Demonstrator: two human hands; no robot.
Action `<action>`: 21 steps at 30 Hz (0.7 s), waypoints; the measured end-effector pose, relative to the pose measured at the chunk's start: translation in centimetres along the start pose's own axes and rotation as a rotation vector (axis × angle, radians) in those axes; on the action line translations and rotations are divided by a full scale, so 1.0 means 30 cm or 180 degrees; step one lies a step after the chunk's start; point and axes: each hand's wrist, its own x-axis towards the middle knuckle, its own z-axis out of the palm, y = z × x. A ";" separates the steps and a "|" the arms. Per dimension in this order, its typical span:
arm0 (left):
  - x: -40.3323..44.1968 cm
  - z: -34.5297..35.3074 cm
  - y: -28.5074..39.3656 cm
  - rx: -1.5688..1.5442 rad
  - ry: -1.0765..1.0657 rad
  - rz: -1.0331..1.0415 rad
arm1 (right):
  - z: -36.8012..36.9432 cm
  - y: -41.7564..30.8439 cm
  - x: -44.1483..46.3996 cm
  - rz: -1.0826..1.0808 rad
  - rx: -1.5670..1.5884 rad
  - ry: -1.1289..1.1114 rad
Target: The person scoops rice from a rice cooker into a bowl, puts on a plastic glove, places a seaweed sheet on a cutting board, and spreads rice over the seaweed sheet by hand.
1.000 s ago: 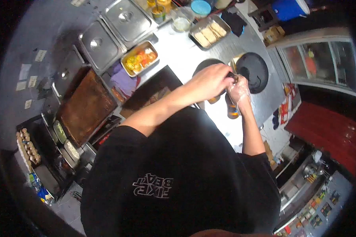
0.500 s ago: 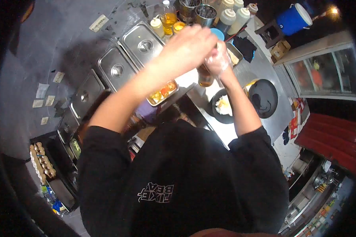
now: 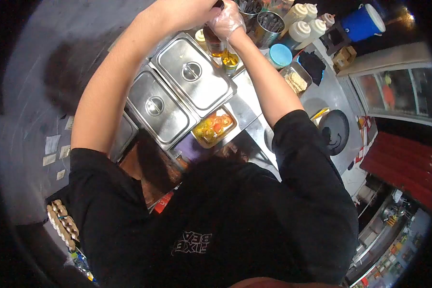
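Bottle, dark brown, is showing beneath the hands at the far side of the bench, just beside a small container holding something yellow. The gloved right hand is wrapping its grip around the bottle's upper part, clear film wrinkling over the fingers. The left hand is meeting it at the top edge of the view, where a dark piece is showing between the two; its fingers are running partly out of sight, so whether this grip is pinching or only touching cannot be told. Two steel lids are lying side by side below the hands, and a tray of cut vegetables is sitting next to them, near a purple cloth. To the right, squeeze bottles are clustering behind a blue-lidded tub, a dish of pale pieces is resting nearer, and a black pan is lying beyond the right sleeve.
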 end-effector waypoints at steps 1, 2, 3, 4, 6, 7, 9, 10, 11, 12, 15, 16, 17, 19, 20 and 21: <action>0.000 0.032 -0.036 -0.0115 0.0089 0.0198 | 0.014 0.034 0.004 0.0069 0.0182 -0.0101; -0.001 0.054 -0.060 -0.0234 0.0177 0.0397 | 0.026 0.055 0.004 0.0144 0.0364 -0.0196; -0.001 0.072 -0.081 -0.0347 0.0271 0.0599 | 0.035 0.076 0.004 0.0211 0.0547 -0.0287; -0.001 0.092 -0.094 -0.0356 0.0231 0.0382 | 0.041 0.094 0.000 0.0307 0.0248 -0.0276; 0.010 0.110 -0.093 -0.0360 0.0158 -0.0041 | 0.049 0.124 -0.004 0.0480 -0.0357 -0.0250; 0.018 0.128 -0.098 -0.0278 0.0008 -0.0200 | 0.057 0.146 -0.003 0.0406 -0.0577 -0.0206; 0.022 0.179 -0.105 -0.0112 -0.0286 -0.0530 | 0.076 0.201 -0.005 0.0245 -0.1018 -0.0137; 0.027 0.222 -0.132 -0.0126 -0.0084 -0.0255 | 0.087 0.227 -0.017 0.0341 -0.0882 -0.0077; 0.027 0.241 -0.149 -0.0079 0.0059 -0.0048 | 0.101 0.256 -0.018 0.0200 -0.0652 0.0011; 0.022 0.260 -0.163 -0.0036 0.0196 0.0154 | 0.117 0.287 -0.014 0.0067 -0.0418 0.0095; 0.011 0.301 -0.179 -0.0254 0.0300 0.0491 | 0.144 0.331 -0.035 0.0503 0.0178 -0.0037; 0.007 0.308 -0.184 -0.0372 0.0289 0.0555 | 0.154 0.335 -0.053 0.0424 0.0090 0.0082; 0.003 0.315 -0.186 -0.0308 0.0233 0.0298 | 0.162 0.348 -0.067 0.0341 0.0006 0.0205; -0.012 0.344 -0.173 -0.0197 0.0091 -0.0204 | 0.160 0.390 -0.091 0.0427 -0.0254 -0.0103; -0.011 0.369 -0.168 -0.0092 -0.0234 -0.0300 | 0.155 0.402 -0.103 0.0471 -0.0390 -0.0257; -0.005 0.404 -0.169 0.0015 -0.0557 -0.0397 | 0.154 0.413 -0.120 0.0651 -0.0340 -0.0246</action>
